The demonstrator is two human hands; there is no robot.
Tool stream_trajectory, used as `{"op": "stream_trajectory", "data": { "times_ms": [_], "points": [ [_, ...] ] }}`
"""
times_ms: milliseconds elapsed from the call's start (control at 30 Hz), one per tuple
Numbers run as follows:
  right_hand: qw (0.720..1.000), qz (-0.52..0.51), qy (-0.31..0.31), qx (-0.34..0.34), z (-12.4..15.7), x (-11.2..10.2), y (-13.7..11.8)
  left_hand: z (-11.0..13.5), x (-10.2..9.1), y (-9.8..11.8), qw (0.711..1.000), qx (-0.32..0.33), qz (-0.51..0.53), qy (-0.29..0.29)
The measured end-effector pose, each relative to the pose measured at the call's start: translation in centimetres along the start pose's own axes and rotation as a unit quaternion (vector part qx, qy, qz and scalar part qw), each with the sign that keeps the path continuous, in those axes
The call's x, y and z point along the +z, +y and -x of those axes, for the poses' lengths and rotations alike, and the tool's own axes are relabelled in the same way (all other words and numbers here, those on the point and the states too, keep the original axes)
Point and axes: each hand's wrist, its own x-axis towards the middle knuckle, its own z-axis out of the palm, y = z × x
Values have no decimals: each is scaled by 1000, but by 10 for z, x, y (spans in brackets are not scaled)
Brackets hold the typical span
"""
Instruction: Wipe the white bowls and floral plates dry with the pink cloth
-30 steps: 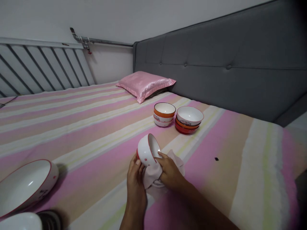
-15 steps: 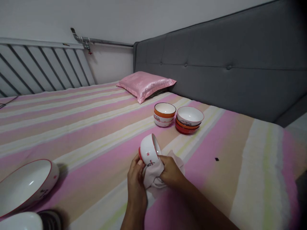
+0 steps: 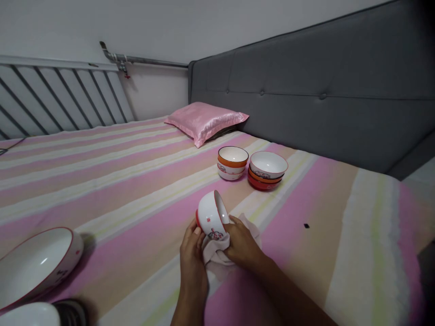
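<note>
We've got a small white bowl (image 3: 208,212) just below the middle of the frame, tipped over sideways, mouth facing right and red foot to the left. Pretty glossy, thin red rim, reddish flowery print with dark bits toward the lower edge. Our pale pinkish cloth (image 3: 217,251) is all crumpled right below, touching the bowl's lower rim, one bit poking out rightward.

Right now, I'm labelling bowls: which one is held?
The tilted white bowl with the red foot, between the left hand and the right hand; no hand touches any other.
</note>
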Motion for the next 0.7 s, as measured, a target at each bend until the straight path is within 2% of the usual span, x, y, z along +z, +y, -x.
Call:
{"op": "stream_trajectory", "data": {
  "times_ms": [100,200,267,333,400,467,567,700],
  "points": [
    [1000,-22,20,-6,-1,2,3,2,2,2,1000,-6,5,6],
    [991,-121,52,-14,-1,4,4,3,3,2,1000,-9,1,13],
    [970,-234,68,2,-1,4,2,2,3,1,1000,0,-9,3],
    [936,-342,80,32,-2,3,0,1,1,-1,1000,6,-22,-10],
    [909,-405,86,53,-2,2,-3,0,-1,-3,999,9,-30,-13],
    [900,-424,85,60,-3,1,-4,0,-1,-3,999,12,-29,-14],
    [914,-398,62,50,-1,3,-3,1,1,-1,1000,9,-13,-13],
    [967,-251,24,40,1,5,2,3,3,2,1000,-5,2,10]
  ]
}}
